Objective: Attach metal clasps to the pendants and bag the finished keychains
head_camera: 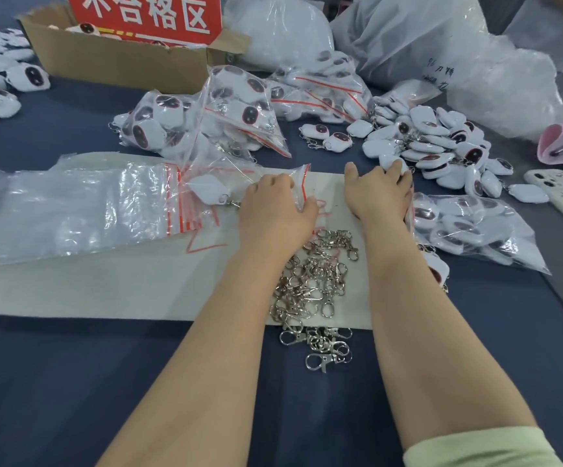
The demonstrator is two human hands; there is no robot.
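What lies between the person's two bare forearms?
A heap of silver metal clasps, spilling off the white felt mat onto the dark blue cloth; head view.

Right hand (379, 193) fingertips buried in pendant pile (442, 146); red sign (145, 15) cut off at top edge.

The tablecloth (71, 382) is dark blue, the mat (105, 291) off-white. The pendants (431, 143) at upper right are white with dark red ovals. The clasps (310, 284) are silver. The clear bags (71, 210) carry red zip stripes. The brown box (105, 59) holds a red sign (145, 18) with white characters.
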